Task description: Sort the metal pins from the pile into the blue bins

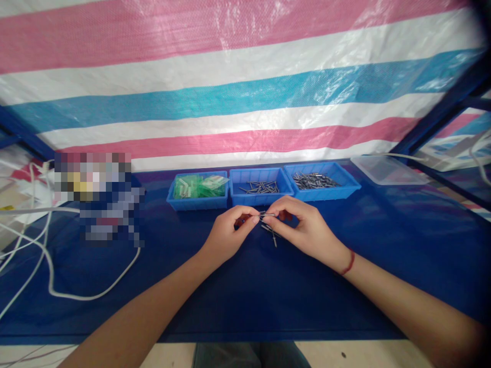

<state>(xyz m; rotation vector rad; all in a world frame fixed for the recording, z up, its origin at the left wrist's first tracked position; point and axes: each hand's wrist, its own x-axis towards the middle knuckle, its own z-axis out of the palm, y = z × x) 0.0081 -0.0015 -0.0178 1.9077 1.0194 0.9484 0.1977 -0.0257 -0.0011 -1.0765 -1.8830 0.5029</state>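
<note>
Close together over the blue table, my left hand (229, 231) and my right hand (305, 223) pinch between their fingertips a few thin metal pins that look like blind rivets (263, 214). Both hands are closed at the fingertips, and fingers partly cover what they hold. Just below them, several loose rivets (274, 238) lie on the table, partly under my right hand. Behind the hands, the middle blue bin (261, 200) has a scattering of rivets in it. A fuller pile of rivets (314, 180) fills much of the right blue bin (330, 194).
The left blue bin (197, 205) contains green plastic packets (199, 186). A clear plastic lid (389, 171) lies at the back right. White cables (76, 296) loop across the table's left side, near a blurred-out patch. Striped sheeting (230, 112) hangs behind the table (238, 301).
</note>
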